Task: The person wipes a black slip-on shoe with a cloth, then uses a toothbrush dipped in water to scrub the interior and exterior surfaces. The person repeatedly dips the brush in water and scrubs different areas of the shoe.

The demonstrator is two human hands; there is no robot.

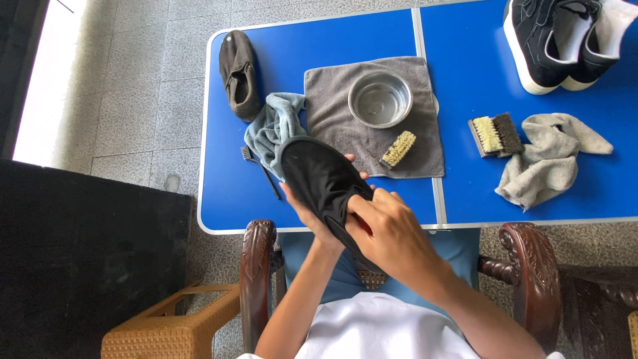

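Head view: the left hand (307, 214) cups a black slip-on shoe (319, 176) from beneath at the table's (232, 199) near edge, while the right hand (389, 229) closes on its opening, fingers seemingly tucked inside. The cleaning looks barely begun: the small brush (397, 148), steel bowl (380, 98) and grey towel (332, 113) lie unused, and 1 matching shoe (239, 74) waits far left.

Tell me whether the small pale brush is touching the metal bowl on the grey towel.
Apart. The head view shows the small pale brush lying on the grey towel below the metal bowl, with a strip of towel visible between them.
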